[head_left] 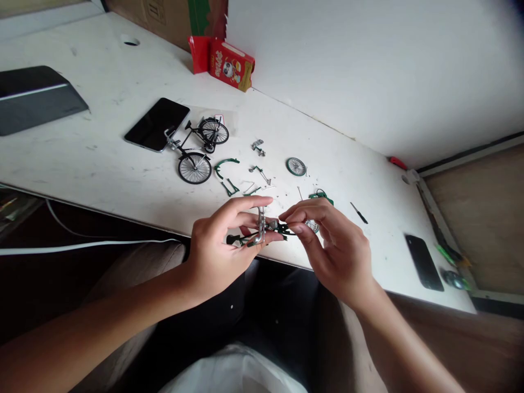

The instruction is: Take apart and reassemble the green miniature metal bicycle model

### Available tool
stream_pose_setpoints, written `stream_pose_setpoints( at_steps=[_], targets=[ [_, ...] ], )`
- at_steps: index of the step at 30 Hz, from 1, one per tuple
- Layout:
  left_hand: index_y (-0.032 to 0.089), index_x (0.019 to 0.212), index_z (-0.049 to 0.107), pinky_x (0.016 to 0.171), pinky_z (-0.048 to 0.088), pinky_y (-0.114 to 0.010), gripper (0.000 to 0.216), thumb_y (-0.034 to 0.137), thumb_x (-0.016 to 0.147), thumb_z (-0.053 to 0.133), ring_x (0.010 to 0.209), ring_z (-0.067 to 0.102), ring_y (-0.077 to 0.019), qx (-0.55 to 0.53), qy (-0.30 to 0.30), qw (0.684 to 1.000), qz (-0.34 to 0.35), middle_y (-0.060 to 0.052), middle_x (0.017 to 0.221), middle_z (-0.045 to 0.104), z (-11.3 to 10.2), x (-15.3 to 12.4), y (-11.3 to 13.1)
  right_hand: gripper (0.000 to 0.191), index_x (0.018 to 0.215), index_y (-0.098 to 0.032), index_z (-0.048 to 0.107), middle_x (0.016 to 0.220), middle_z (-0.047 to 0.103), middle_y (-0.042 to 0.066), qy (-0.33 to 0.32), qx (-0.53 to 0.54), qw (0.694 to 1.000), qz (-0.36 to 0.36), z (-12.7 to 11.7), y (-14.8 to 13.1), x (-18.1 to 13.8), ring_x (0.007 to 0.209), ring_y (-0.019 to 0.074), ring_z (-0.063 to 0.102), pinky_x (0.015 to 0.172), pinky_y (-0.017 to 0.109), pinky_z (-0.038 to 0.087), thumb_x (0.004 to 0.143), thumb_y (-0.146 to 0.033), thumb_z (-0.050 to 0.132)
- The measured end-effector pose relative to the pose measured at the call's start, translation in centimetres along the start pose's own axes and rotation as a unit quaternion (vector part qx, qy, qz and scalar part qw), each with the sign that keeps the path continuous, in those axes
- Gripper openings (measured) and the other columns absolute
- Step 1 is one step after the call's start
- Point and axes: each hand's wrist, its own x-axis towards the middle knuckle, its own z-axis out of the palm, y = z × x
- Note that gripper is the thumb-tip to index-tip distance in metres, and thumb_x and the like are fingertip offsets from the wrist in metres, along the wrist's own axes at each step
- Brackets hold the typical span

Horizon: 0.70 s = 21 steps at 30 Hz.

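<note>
My left hand (223, 245) is closed around a miniature bicycle frame (244, 238), dark green with a black saddle at its left end. Silver handlebars (261, 225) rise from it between my thumb and fingers. My right hand (333, 240) pinches the dark green front fork end (283, 228) with thumb and forefinger; its exact shape is partly covered by the fingertips. Just beyond the right fingers lies a small spoked wheel (312, 225), half hidden. A green piece (321, 195) shows above the right knuckles.
An assembled black model bicycle (196, 144) lies by a tablet-like black device (158, 124). Green fenders (226, 164), a loose wheel (296, 166) and small metal parts (260, 173) are spread on the white table (102, 164). A thin blade-like tool (359, 213), phone (424, 262) and red box (232, 64) lie farther out.
</note>
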Motion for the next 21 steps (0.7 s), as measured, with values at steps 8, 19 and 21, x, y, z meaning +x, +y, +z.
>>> stream_pose_setpoints(
  at_steps=[8, 19, 21],
  targets=[
    [0.021, 0.134, 0.071, 0.093, 0.068, -0.021, 0.054, 0.006, 0.086, 0.089, 0.094, 0.085, -0.0164, 0.048, 0.005, 0.993, 0.111, -0.003, 0.109, 0.087, -0.1, 0.0, -0.1, 0.021, 0.115, -0.022, 0.066, 0.110, 0.075, 0.006, -0.039, -0.093, 0.994, -0.046, -0.8, -1.2, 0.4, 0.112, 0.0211, 0.071, 0.097, 0.041, 0.059, 0.102, -0.005, 0.065],
    [0.023, 0.131, 0.070, 0.092, 0.067, -0.019, 0.051, 0.002, 0.087, 0.086, 0.085, 0.084, -0.0117, 0.063, 0.004, 0.991, 0.118, 0.001, 0.109, 0.086, -0.1, -0.3, 0.2, 0.022, 0.120, -0.026, 0.053, 0.114, 0.065, 0.009, -0.076, -0.140, 0.987, -0.020, -0.3, -1.5, 0.0, 0.113, 0.0249, 0.068, 0.094, 0.043, 0.058, 0.107, -0.009, 0.053],
    [0.023, 0.130, 0.070, 0.091, 0.068, -0.019, 0.048, 0.004, 0.089, 0.085, 0.083, 0.084, -0.0124, 0.065, 0.006, 0.990, 0.123, 0.001, 0.109, 0.086, -0.2, -0.2, 0.3, 0.021, 0.119, -0.026, 0.053, 0.113, 0.065, 0.009, -0.078, -0.131, 0.988, -0.013, -0.4, -1.5, 0.1, 0.111, 0.0234, 0.067, 0.093, 0.041, 0.058, 0.107, -0.008, 0.051]
  ],
)
